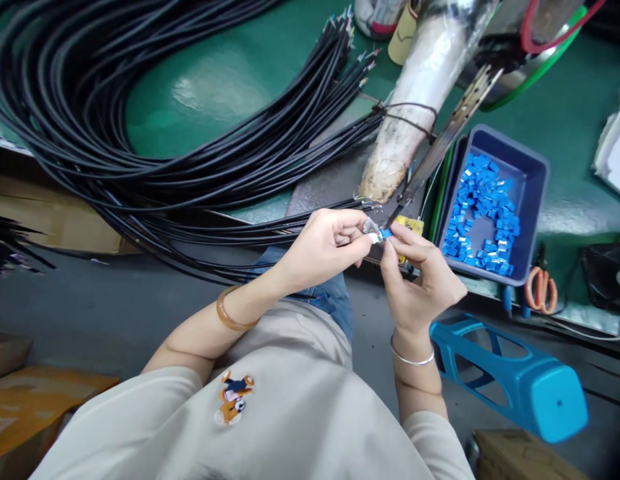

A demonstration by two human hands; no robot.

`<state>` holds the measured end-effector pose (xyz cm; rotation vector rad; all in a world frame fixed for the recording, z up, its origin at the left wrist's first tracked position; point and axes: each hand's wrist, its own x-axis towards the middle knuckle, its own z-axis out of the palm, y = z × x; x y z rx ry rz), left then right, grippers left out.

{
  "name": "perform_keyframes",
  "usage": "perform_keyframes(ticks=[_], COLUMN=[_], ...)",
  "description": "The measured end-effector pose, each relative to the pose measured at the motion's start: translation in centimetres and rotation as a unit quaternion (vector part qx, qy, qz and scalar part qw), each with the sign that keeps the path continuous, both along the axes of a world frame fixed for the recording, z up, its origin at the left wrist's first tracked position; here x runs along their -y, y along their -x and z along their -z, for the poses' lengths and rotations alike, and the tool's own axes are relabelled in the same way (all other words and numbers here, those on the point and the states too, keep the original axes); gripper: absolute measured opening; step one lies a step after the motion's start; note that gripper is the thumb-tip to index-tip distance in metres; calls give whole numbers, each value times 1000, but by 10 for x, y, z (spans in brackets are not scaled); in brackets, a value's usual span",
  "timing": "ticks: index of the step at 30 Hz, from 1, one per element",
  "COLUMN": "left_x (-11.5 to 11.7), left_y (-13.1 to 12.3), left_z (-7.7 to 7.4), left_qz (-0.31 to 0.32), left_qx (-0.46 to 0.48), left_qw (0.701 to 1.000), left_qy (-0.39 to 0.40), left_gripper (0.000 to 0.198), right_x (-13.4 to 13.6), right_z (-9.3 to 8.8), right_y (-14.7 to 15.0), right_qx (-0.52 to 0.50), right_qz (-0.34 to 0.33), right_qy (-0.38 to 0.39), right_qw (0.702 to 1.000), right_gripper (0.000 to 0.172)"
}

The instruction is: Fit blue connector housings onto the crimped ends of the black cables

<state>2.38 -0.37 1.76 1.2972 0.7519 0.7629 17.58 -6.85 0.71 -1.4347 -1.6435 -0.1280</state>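
Note:
My left hand (335, 241) is closed in a pinch on the end of a black cable, close to a small white piece at its fingertips. Between thumb and forefinger, my right hand (417, 270) grips a small blue connector (385, 234), which meets the cable end between the two hands. The tip of a dark, slim metal tool (420, 170) comes down right above the connector. Behind my right fingertips sits a yellow object (410, 225), partly covered. The fingers hide the exact join between wires and connector.
Long black cables (215, 170) loop across the green table (205, 93). A wrapped white duct (415, 100) slants down above my hands. To the right stand a blue-grey bin (533, 173) of blue connectors, orange-handled scissors (541, 291) and a blue stool (555, 400).

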Motion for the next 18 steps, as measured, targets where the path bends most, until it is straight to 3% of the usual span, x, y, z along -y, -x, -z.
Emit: perform_keyframes(ticks=[9, 18], left_x=[-2, -6], left_y=[-3, 0], left_z=[-6, -7], left_qz=[-29, -3], left_qx=[-20, 5], left_qw=[999, 1000], left_qy=[-25, 3], left_gripper=[15, 10], right_x=[-2, -2], right_z=[-7, -14], right_y=[0, -1], right_qx=[-93, -75], right_qz=[-31, -52], right_qy=[48, 56], right_qw=[994, 994], right_gripper=[10, 13])
